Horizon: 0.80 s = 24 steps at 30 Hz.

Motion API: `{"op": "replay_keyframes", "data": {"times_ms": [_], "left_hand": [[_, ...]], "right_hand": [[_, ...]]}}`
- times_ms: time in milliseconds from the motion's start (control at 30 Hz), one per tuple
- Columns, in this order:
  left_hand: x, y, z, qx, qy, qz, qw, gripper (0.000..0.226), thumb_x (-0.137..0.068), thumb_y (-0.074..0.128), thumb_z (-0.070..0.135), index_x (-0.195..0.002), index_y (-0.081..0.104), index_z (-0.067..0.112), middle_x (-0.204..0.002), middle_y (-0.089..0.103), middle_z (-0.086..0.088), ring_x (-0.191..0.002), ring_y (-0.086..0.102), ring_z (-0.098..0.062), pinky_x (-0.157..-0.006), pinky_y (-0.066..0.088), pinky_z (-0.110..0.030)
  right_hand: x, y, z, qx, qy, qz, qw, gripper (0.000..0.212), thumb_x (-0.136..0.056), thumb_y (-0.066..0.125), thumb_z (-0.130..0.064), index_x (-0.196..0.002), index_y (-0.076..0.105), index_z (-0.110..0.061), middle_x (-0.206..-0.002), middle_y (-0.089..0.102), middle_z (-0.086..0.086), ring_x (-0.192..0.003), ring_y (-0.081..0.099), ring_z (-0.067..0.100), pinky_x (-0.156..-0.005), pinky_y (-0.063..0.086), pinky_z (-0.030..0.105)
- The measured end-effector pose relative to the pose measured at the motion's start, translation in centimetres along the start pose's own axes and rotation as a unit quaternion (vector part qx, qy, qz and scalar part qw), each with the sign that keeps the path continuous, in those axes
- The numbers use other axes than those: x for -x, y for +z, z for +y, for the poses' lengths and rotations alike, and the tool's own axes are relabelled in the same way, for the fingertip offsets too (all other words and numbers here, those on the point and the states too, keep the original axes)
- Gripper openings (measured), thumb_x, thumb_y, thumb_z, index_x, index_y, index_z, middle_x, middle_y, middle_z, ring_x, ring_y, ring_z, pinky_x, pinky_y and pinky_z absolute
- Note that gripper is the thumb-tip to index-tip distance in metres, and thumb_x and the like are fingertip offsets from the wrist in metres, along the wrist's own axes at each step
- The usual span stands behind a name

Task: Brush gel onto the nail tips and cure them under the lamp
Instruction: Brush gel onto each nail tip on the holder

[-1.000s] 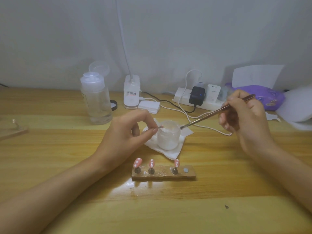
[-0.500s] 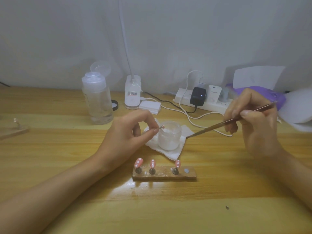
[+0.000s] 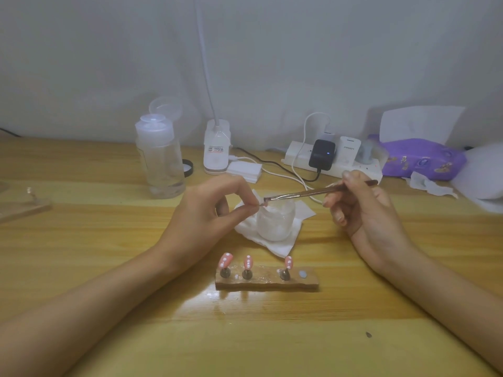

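- Wooden table (image 3: 109,268) against a pale wall; the work sits mid-table, the clutter along the back edge.
- Your left hand (image 3: 206,210) pinches one small nail tip (image 3: 263,204) between thumb and forefinger, the other fingers loosely curled. It holds the tip just above the near-left rim of the white jar (image 3: 276,221).
- Your right hand (image 3: 362,210) grips the brush (image 3: 313,192) like a pen, fingers curled round the handle. The bristle end touches the held tip, or is right at it; too small to tell which.
- The jar stands on a white tissue (image 3: 272,243), mid-table.
- Wooden holder (image 3: 266,281) lies toward the front edge, near the jar. It carries three pink tips with white dots: left (image 3: 226,260), middle (image 3: 248,262), right (image 3: 288,262), all upright on pegs.
- One bare round pad (image 3: 302,274) at the holder's right end has no tip on it.
- White lamp (image 3: 217,148) stands at the back edge, neck going up out of view. No tip is under it.
- Progress, as a judgement: you're in the brushing step, on one tip. Whether the three on the holder are already gelled can't be told.
- Left to do, most likely: finish this tip, seat it on the holder, then cure under the lamp.
- Also at the back edge: clear bottle (image 3: 160,159), power strip (image 3: 332,164), purple pack (image 3: 422,159).
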<state>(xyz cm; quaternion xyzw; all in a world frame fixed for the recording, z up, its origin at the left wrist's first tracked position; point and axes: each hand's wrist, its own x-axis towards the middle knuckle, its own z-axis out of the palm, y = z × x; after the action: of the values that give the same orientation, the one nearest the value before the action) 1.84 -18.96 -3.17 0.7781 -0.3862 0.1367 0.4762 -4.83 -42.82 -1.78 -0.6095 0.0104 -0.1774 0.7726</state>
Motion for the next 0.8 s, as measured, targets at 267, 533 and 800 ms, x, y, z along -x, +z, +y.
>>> {"op": "replay_keyframes", "data": {"times_ms": [267,533,800], "left_hand": [[0.03,-0.02,0.05,0.008,-0.007,-0.006,1.0,0.011,-0.088,0.075,0.019,-0.083,0.067,0.025,-0.093,0.065,0.019,-0.051,0.045,-0.012,-0.057,0.036,-0.012],[0.08,-0.07,0.03,0.002,-0.004,-0.006,1.0,0.011,-0.088,0.075,0.017,-0.084,0.067,0.023,-0.093,0.065,0.019,-0.05,0.046,-0.011,-0.057,0.036,-0.012],[0.1,-0.01,0.03,0.01,-0.005,-0.007,1.0,0.013,-0.088,0.075,0.016,-0.083,0.066,0.024,-0.091,0.064,0.019,-0.05,0.045,-0.01,-0.057,0.035,-0.011]], "right_hand": [[0.13,0.09,-0.12,-0.011,-0.014,0.023,1.0,0.022,-0.096,0.052,-0.027,-0.077,0.049,-0.016,-0.06,0.066,0.006,-0.042,0.046,0.011,-0.042,0.038,0.017],[0.09,0.09,0.04,0.004,-0.02,0.022,1.0,0.024,-0.1,0.049,-0.023,-0.077,0.047,-0.015,-0.061,0.067,0.006,-0.04,0.04,0.011,-0.042,0.034,0.017],[0.01,0.02,0.05,0.02,-0.02,0.037,0.999,0.025,-0.101,0.048,-0.022,-0.077,0.047,-0.016,-0.061,0.067,0.006,-0.037,0.035,0.01,-0.045,0.016,0.028]]}}
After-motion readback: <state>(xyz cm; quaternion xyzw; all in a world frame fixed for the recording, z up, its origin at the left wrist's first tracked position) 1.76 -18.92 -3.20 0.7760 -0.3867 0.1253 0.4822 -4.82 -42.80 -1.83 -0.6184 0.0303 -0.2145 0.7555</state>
